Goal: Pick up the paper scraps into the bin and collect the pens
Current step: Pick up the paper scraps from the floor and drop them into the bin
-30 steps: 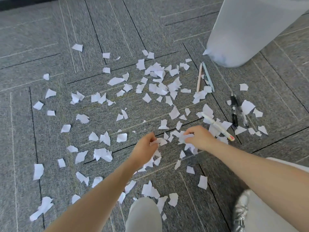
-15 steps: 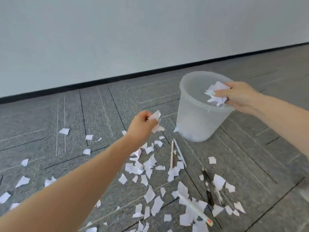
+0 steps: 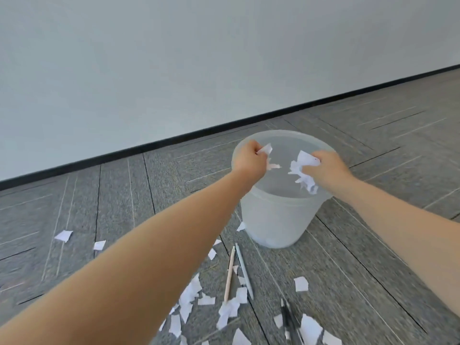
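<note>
Hands over the translucent round plastic bin [image 3: 278, 220]: left hand [image 3: 250, 160] pinching a small white paper scrap [image 3: 265, 148], right hand [image 3: 327, 168] clutching a crumpled white paper wad [image 3: 302, 170].

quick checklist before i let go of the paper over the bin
1. Left hand over the bin opening: ok, it sits above the near-left rim.
2. Right hand over the opening: ok.
3. Scraps held: ok, left hand pinches a small scrap, right hand grips a crumpled bunch.
4. Bin upright on the carpet: ok.
5. Room inside the bin: cannot tell, the frosted wall hides the fill.
6. Floor cleared: not ok, loose scraps and pens remain in front of the bin.
</note>
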Available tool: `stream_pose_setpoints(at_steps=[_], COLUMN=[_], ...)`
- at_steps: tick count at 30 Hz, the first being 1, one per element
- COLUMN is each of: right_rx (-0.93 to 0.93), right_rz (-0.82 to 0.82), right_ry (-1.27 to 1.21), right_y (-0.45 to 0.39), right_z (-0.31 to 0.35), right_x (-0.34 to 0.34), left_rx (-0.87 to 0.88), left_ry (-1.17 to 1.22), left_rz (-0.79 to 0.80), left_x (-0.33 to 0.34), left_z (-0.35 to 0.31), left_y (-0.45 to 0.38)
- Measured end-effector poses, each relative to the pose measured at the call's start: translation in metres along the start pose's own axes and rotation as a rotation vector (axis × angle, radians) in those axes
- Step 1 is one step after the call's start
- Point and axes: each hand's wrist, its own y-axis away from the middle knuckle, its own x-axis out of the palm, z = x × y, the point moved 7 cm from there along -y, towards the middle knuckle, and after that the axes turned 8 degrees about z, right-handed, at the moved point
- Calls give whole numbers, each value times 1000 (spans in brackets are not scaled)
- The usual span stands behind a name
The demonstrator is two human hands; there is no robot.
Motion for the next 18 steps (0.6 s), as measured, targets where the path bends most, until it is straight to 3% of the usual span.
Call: stream_pose_setpoints(at_steps=[5, 12, 15, 18], right_rx=[-124, -192, -195, -228], right_rz=[150, 9, -24, -198], right_ry=[212, 236, 187, 218], right_y=[-4, 4, 9, 25], right_z=[-13, -28, -24, -11], right_x=[15, 25, 23, 19], left_rx=[-81, -7, 89, 206], left_ry=[-317, -737, -705, -512], left_rz=[115, 255, 269, 172], left_x=[31, 47, 43, 24], left_z=[16, 23, 24, 13], left_y=[-25, -23, -16, 14])
